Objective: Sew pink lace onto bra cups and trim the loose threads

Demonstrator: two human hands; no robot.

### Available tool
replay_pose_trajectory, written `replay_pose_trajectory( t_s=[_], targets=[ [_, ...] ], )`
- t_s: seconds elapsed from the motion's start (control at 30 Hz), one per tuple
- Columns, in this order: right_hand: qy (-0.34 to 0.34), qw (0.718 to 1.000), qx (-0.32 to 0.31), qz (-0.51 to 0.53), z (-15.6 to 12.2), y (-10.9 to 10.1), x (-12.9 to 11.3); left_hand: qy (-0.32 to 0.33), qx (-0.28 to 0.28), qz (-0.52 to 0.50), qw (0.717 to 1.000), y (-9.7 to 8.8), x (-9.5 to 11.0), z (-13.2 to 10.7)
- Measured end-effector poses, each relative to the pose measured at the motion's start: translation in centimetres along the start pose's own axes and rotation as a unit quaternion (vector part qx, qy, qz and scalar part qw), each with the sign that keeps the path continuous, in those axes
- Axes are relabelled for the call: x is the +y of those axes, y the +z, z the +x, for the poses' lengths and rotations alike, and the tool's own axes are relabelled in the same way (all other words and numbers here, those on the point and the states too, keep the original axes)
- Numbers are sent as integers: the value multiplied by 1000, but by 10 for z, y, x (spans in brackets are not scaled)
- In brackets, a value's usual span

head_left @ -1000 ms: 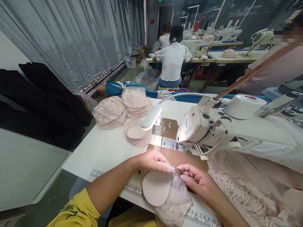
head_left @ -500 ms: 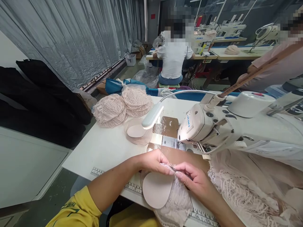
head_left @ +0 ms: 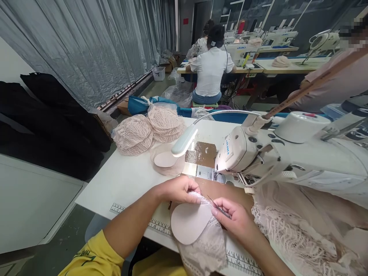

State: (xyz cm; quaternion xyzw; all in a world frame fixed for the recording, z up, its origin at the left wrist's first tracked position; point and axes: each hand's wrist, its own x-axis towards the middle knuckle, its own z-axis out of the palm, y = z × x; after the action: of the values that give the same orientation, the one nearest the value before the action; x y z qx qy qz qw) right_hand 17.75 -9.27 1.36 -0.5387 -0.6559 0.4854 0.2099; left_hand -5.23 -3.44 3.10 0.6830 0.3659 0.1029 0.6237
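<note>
Take the white desk in front of you as your mark. To its left a long grey pleated curtain runs along the wall, going away from you towards a dark doorway at the far end. Below the curtain, black bundles of cloth lie on a white ledge. The floor beside the desk is dull grey-green. Beyond the desk, further work desks carry white sewing machines, and a person in a white shirt sits at one with their back to you.
</note>
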Motion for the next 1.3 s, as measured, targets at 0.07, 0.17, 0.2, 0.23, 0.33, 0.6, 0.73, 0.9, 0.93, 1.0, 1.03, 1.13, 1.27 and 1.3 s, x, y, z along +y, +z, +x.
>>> replay_pose_trajectory(
  t_s=[0.07,0.17,0.2,0.23,0.33,0.6,0.73,0.9,0.93,1.0,1.03,1.13,1.27,1.3],
  targets=[
    [3,1000,5,8,0,1,2,19,-1,-27,999,1,-3,1],
    [-3,1000,0,11,-1,1,3,14,-9,-47,999,7,-6,6],
    [-7,1000,-1,13,-1,0,3,7,-11,-54,998,9,-7,8],
    [-9,1000,-2,22,-2,0,3,0,-11,-65,998,11,-7,9],
    [-8,996,-2,84,-3,-2,2,-8,-9,-106,994,15,-3,10],
    [-23,998,-2,54,-6,-7,-2,-23,-17,-133,991,16,0,8],
    [-33,999,-16,17,-6,-7,-8,-30,-20,-117,993,17,0,9],
    [-42,999,-9,29,-5,-6,-11,-30,-26,-123,992,18,1,9],
    [-40,999,-11,36,-4,-6,-10,-29,-28,-128,991,18,1,9],
    [-36,998,-15,42,-4,-7,-8,-28,-30,-130,991,18,1,10],
    [-34,998,-17,43,-3,-7,-7,-29,-30,-129,991,18,0,10],
    [-29,999,-18,38,-4,-8,-5,-31,-28,-125,991,19,-2,11],
    [-36,999,-28,13,-4,-8,-11,-36,-30,-116,992,19,-2,11],
    [-39,999,-31,9,-4,-8,-12,-35,-32,-114,992,20,-2,11]
  ],
)
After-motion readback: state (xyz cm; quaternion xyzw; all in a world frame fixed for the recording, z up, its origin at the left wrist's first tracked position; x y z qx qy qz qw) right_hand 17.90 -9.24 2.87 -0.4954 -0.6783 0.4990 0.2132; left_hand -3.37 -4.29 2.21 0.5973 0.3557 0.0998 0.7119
